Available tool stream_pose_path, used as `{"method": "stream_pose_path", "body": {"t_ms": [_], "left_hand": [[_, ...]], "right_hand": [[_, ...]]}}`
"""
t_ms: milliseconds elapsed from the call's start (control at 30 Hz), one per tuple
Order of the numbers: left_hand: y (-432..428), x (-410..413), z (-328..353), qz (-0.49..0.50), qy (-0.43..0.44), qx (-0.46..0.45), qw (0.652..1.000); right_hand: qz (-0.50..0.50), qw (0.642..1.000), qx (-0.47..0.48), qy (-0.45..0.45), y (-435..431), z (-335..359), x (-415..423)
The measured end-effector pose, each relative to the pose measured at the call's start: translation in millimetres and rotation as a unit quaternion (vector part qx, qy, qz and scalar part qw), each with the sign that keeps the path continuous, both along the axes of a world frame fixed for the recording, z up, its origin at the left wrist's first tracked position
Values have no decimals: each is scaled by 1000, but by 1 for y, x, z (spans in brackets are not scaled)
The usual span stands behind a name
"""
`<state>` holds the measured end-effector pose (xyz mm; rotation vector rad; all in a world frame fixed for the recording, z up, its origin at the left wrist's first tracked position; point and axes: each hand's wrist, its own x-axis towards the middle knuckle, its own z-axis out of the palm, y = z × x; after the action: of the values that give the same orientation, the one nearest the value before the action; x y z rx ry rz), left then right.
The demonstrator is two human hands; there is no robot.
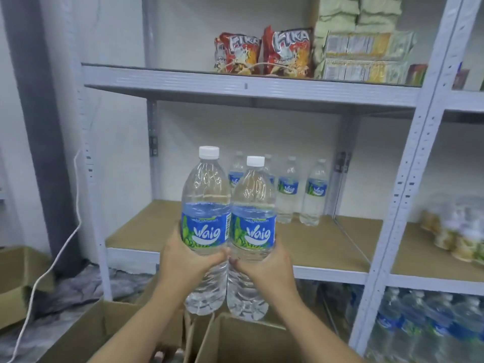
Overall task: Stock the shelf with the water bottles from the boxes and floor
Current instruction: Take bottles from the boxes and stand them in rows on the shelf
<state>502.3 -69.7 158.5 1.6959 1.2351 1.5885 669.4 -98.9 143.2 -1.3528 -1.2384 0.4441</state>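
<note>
My left hand (pixel 186 260) grips a clear water bottle (pixel 205 205) with a blue label and white cap. My right hand (pixel 264 268) grips a second, matching bottle (pixel 252 208) right beside it. Both bottles stand upright and touch, held above the open cardboard boxes (pixel 235 339) in front of the brown middle shelf (pixel 146 226). Several more bottles (pixel 301 192) stand at the back of that shelf, right of centre.
The upper shelf (pixel 209 82) carries red snack bags (pixel 262 52) and stacked packets. Wrapped water bottles (pixel 419 323) fill the bottom right bay. A white cable (pixel 76 205) hangs at the left, near another open box (pixel 18 279). A grey upright post (pixel 408 179) bounds the bay's right.
</note>
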Motion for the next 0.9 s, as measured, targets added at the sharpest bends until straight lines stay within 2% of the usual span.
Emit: {"method": "stream_pose_path", "body": {"t_ms": [233, 500, 667, 900], "left_hand": [[91, -19, 19, 9, -21, 22, 1000], [208, -36, 6, 51, -48, 24, 997], [280, -46, -3, 68, -62, 28, 995], [349, -49, -10, 89, -37, 32, 995]], "right_hand": [[23, 999, 8, -27, 97, 19, -21], [49, 996, -24, -76, 224, 13, -32], [29, 997, -7, -72, 301, -4, -45], [-23, 996, 16, -80, 382, -21, -51]]}}
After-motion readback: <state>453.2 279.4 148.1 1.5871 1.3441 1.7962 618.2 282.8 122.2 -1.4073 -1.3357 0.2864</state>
